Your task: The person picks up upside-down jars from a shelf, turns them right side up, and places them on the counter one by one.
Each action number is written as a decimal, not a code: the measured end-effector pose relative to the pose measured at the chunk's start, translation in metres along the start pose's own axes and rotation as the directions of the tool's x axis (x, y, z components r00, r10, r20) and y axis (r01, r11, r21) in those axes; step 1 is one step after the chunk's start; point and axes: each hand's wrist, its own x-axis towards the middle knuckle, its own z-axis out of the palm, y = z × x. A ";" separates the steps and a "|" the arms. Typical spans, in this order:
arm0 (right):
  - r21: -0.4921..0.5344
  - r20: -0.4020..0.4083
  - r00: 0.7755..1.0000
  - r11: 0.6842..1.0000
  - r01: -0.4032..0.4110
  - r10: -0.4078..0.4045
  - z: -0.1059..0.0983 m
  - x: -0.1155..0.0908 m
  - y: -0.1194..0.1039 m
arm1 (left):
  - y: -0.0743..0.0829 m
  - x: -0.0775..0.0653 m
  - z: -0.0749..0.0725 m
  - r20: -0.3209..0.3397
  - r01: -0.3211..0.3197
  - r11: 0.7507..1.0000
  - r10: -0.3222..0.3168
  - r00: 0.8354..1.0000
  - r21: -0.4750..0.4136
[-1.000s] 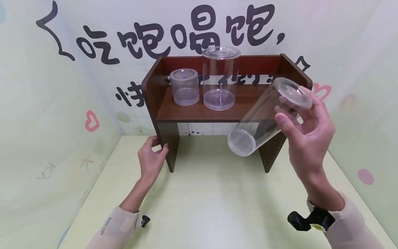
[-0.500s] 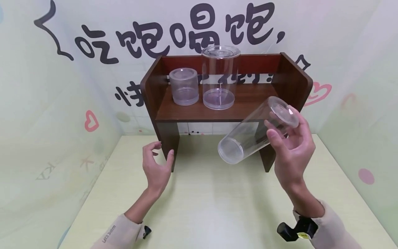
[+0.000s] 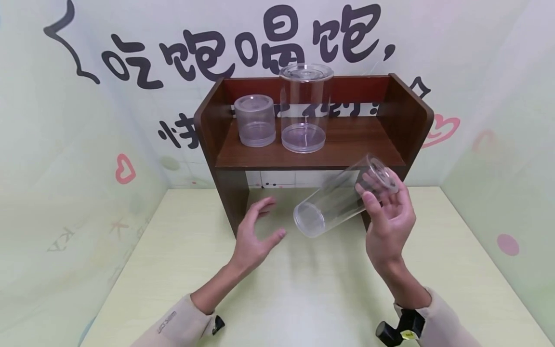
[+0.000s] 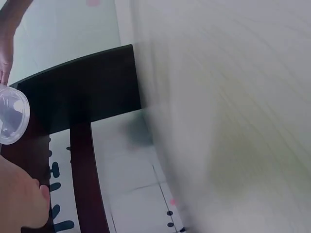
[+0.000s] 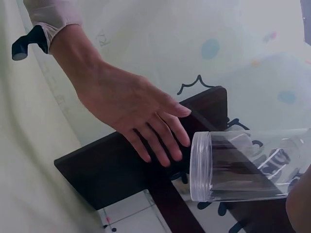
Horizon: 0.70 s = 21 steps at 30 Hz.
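Note:
A tall clear plastic jar is tilted in front of the shelf, its one end low and to the left. My right hand grips the jar near its upper right end, thumb in front and fingers behind. My left hand hovers left of the jar's lower end, fingers spread and holding nothing. In the right wrist view, the left hand reaches toward the jar's ridged end without touching it. The left wrist view catches that round end at its left edge.
A dark brown wooden shelf stands on the pale table against a printed backdrop. On its board, a short clear jar stands at the left, beside a larger clear jar.
My right hand has brought the jar down and leftward, tilting it further. My left hand has let go of the shelf's left side panel and moved right toward the jar.

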 end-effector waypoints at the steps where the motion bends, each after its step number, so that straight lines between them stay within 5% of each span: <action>1: 0.002 -0.006 1.000 1.000 -0.007 0.007 -0.001 -0.002 0.002 | 0.001 0.001 0.002 0.028 0.026 0.999 -0.026 0.999 -0.025; 9: 0.113 -0.061 0.989 0.985 -0.130 0.138 -0.002 -0.013 0.008 | 0.003 0.007 0.020 0.159 0.165 0.951 -0.126 0.979 -0.262; 21: 0.164 -0.064 0.976 0.967 -0.198 0.210 -0.009 -0.021 0.017 | 0.002 0.005 0.026 0.229 0.239 0.891 -0.159 0.960 -0.385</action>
